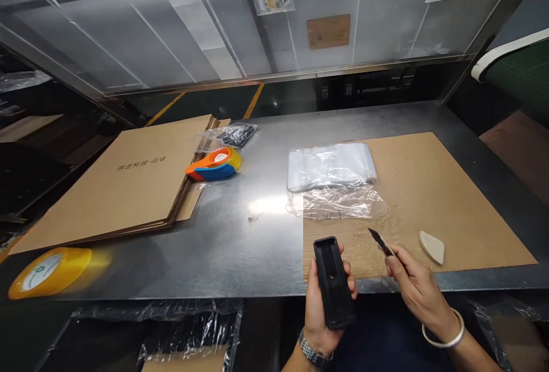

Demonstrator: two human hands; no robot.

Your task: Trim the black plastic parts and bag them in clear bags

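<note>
My left hand [317, 309] wraps around a long black plastic case [333, 283] with a recessed channel and a small hole, tilted up toward me at the table's front edge. To its right, my right hand [414, 286] grips a slim craft knife [380, 242], its dark blade pointing up and left, apart from the case. Both hands are over the near edge of a flat cardboard sheet [412, 189]. A small beige fan-shaped pad [432, 247] lies on that sheet beside my right hand. Beyond the hands rests a stack of clear plastic bags [332, 166].
Flattened cardboard boxes [107, 183] are stacked at left, with an orange-and-blue tape dispenser [214, 165] and a bagged black item [238, 133] by them. A yellow tape roll [49, 272] sits at the front left edge. The metal table [257, 246] ends below a grey panel [386, 11].
</note>
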